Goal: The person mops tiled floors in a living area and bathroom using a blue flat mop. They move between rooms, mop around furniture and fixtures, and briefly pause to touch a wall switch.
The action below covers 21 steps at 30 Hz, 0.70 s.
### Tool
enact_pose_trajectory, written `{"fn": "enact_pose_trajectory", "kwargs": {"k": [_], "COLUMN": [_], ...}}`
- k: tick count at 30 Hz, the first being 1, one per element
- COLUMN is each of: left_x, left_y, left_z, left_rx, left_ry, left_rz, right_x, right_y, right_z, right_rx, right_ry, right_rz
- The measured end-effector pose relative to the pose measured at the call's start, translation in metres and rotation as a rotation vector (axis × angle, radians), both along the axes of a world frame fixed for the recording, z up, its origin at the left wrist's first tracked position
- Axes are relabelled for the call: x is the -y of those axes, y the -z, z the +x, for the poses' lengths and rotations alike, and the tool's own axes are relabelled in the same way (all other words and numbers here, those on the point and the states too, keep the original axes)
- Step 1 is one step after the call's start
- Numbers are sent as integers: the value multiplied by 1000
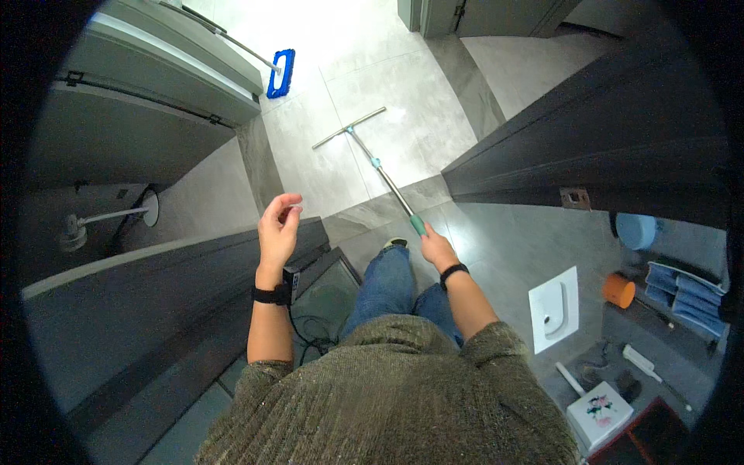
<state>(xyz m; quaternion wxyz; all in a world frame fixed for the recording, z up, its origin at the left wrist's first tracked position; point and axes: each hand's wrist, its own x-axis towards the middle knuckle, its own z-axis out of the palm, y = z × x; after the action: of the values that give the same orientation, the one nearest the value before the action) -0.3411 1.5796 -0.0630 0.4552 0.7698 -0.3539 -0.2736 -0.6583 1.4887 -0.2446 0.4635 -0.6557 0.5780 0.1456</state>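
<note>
— Where are the hands?

— The right hand (439, 249) is wrapped around the green grip (418, 225) of a T-shaped squeegee (387, 178); the left hand (279, 223) hovers well apart, fingers half-curled, apparently empty.

— And the squeegee's lie?

— Ahead of the person, its pole (394, 188) slants forward and leftward from the right hand, the nearer one, to a straight crossbar (367, 117) over the tiles (310, 174); whether they touch cannot be told.

— Materials?

— Shiny metal pole, turquoise joints (376, 163), pale marbled tiles; beyond, a fringed blue mop head (290, 71) and, at right, a glossy white squat toilet (538, 310).
</note>
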Motion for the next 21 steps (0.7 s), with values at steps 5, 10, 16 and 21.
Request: {"fn": "enact_pose_trajectory", "kwargs": {"k": [5,10,16,21], "left_x": [-7,-33,-66,-65], "left_y": [-7,-23,-36,-47], "left_z": [-43,-120,-240,-308], "left_rx": [8,87,67,50], "left_ry": [-6,-7,-12,76], "left_rz": [-40,-80,-85,-118], "right_x": [-70,-139,-215,-274], "right_y": [-17,-39,-66,-105], "right_z": [-137,-272,-431,-550], "right_rx": [-133,-296,-371,-435], "right_ry": [-23,-93,-93,-36], "right_rz": [-8,89,118,111]}}
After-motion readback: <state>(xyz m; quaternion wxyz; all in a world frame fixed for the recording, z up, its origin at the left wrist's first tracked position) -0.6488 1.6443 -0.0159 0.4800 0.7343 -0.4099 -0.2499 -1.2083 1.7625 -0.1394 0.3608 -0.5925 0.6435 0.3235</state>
